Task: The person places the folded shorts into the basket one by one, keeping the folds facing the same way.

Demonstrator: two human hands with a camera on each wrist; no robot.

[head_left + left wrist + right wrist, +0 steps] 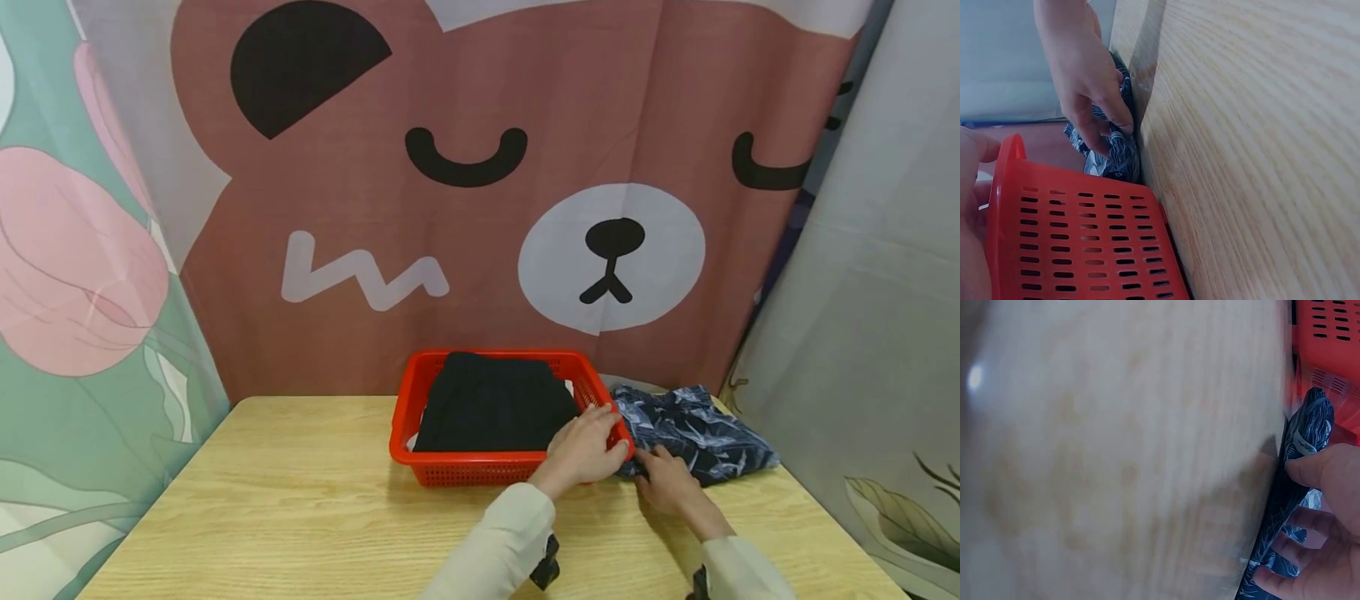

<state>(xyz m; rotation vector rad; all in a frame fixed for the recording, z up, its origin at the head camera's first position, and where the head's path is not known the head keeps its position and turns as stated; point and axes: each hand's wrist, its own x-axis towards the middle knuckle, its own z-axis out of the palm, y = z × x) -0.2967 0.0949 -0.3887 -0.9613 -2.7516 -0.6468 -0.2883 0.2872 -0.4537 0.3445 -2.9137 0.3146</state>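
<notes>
A red plastic basket (480, 468) with slotted walls stands at the back of the table. My left hand (585, 446) holds its front right corner, fingers over the rim; part of this hand shows at the edge of the left wrist view. Inside the basket lies a folded black garment (495, 404), with bits of white cloth at its sides. To the right is a folded navy leaf-print garment (697, 433) on the table. My right hand (671, 483) grips its near left edge, with the thumb and spread fingers against the cloth in the right wrist view (1329, 519).
The light wood table (300, 508) carries the basket and garments near its back edge. Behind hangs a curtain with a bear print (480, 250). A pale curtain (862, 333) hangs close on the right, and a floral one (82, 292) on the left.
</notes>
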